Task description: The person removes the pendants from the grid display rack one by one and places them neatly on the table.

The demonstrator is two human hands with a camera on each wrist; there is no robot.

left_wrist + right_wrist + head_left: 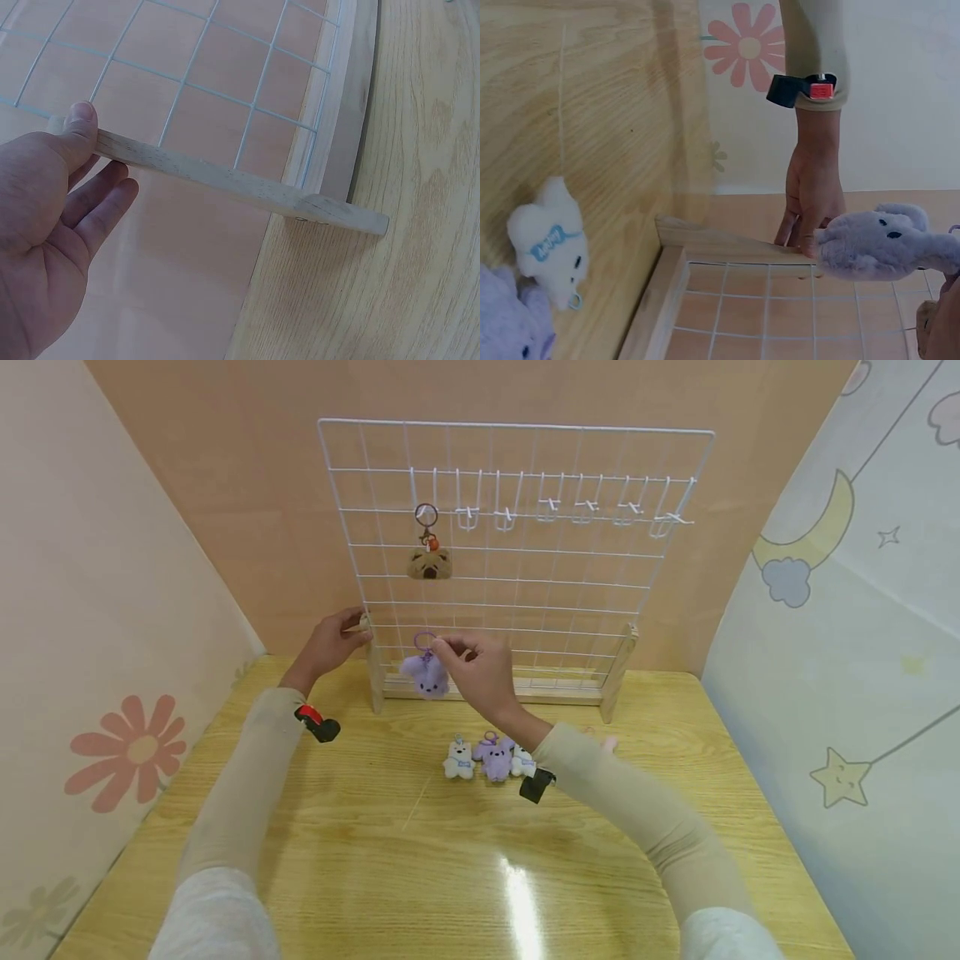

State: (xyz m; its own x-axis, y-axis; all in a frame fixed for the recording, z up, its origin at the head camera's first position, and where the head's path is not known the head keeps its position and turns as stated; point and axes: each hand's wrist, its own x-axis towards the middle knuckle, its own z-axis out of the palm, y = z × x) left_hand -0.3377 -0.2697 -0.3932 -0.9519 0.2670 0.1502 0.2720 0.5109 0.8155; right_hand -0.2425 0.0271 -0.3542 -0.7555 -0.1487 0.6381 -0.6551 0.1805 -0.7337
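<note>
My right hand (483,677) pinches the purple ring of a lilac plush keychain (426,675), which hangs in front of the lower part of a white wire grid rack (517,581). In the right wrist view the same lilac plush (885,240) appears sideways, with only part of the right hand (943,322) at the edge. At the rack's left side, my left hand (330,642) grips the top of a wooden post (225,180), thumb on one face and fingers behind. A brown bear-head keychain (430,562) hangs from the leftmost hook.
Several white hooks (550,508) line the grid's upper part. On the table (360,860) below lie a white bear plush (459,760), another lilac plush (495,760) and a second white plush (522,762). A pink item (611,743) is partly hidden behind the right sleeve.
</note>
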